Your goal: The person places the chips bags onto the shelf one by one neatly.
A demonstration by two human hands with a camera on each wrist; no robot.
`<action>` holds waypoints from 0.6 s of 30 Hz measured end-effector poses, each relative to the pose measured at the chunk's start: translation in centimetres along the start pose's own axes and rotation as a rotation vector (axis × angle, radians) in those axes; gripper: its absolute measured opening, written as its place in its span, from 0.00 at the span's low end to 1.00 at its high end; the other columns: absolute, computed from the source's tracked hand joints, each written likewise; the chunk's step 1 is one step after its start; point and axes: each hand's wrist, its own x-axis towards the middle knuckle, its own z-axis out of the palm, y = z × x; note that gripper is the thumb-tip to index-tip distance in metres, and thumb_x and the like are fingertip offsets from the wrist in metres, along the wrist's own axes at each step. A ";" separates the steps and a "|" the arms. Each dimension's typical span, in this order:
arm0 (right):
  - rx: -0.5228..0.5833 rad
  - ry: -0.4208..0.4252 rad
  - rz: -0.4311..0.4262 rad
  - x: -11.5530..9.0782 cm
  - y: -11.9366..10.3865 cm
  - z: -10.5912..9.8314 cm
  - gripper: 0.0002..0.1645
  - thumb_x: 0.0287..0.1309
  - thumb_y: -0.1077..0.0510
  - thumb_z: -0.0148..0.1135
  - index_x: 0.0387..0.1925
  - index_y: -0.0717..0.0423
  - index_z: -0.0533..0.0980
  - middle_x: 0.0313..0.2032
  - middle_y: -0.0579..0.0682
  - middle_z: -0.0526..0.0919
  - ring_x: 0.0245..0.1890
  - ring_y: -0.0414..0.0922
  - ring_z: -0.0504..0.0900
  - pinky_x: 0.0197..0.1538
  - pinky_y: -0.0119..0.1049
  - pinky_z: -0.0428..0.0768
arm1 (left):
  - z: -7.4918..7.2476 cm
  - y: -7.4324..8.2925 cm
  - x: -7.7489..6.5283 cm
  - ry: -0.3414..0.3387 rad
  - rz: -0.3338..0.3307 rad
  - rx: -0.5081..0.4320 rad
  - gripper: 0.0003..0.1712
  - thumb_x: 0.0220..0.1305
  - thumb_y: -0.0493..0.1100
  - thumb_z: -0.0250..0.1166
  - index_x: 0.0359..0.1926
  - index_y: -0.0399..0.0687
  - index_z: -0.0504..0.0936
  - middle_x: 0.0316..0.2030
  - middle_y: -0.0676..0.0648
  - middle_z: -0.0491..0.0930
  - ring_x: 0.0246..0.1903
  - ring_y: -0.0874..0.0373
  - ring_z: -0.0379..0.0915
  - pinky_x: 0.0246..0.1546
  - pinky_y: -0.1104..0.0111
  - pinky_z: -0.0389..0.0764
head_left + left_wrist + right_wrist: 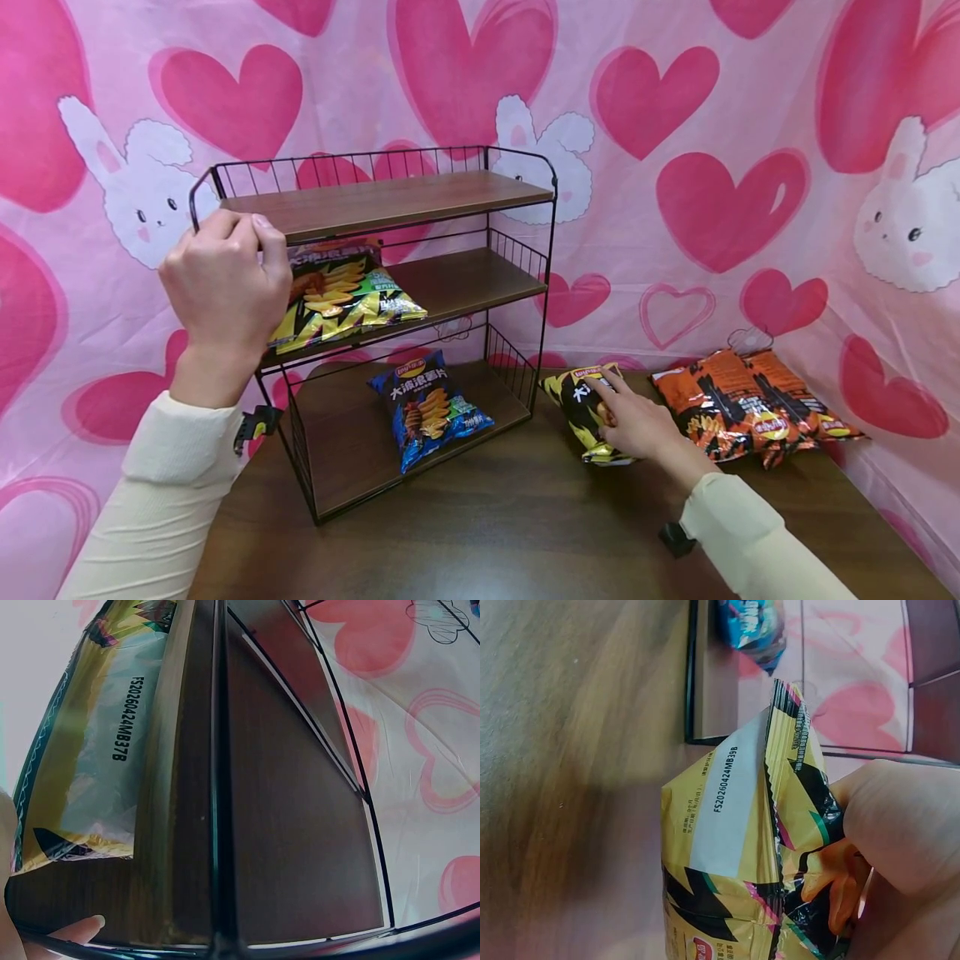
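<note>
My left hand grips the upper left front of a black wire rack with brown wooden shelves. One of its fingertips shows by the wire in the left wrist view. To the right of the rack, my right hand holds a yellow-and-black chip bag low over the table, with its thumb side against the bag's front in the right wrist view. Another yellow-and-black chip bag lies on the middle shelf, partly behind my left hand. A blue chip bag leans back on the bottom shelf.
Several orange-and-black chip bags lie overlapping at the right of the brown table. The rack's top shelf is at the height of my left hand. Behind everything hangs a pink cloth with hearts and rabbits.
</note>
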 end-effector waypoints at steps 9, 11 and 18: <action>-0.007 -0.002 -0.003 -1.2 -0.5 -1.2 0.49 0.56 0.56 0.69 0.78 0.49 0.60 0.79 0.61 0.53 0.39 0.51 0.81 0.28 0.45 0.76 | -0.2 0.1 -0.1 -0.011 0.007 0.006 0.32 0.76 0.49 0.46 0.36 0.24 0.85 0.35 0.30 0.84 0.29 0.28 0.78 0.27 0.38 0.76; -0.003 -0.002 0.002 -1.4 -0.5 -1.4 0.50 0.56 0.56 0.69 0.78 0.48 0.60 0.79 0.61 0.53 0.33 0.50 0.80 0.28 0.45 0.76 | -0.2 0.1 -0.1 -0.010 0.009 0.006 0.31 0.76 0.49 0.46 0.36 0.24 0.85 0.35 0.30 0.84 0.29 0.28 0.78 0.27 0.38 0.76; -0.016 0.049 -0.043 -2.0 -0.7 -2.8 0.49 0.55 0.56 0.70 0.77 0.50 0.61 0.78 0.61 0.54 0.52 0.61 0.81 0.30 0.51 0.77 | -0.3 0.1 0.0 -0.008 0.010 0.007 0.32 0.76 0.49 0.46 0.35 0.24 0.85 0.35 0.30 0.84 0.29 0.27 0.78 0.26 0.38 0.76</action>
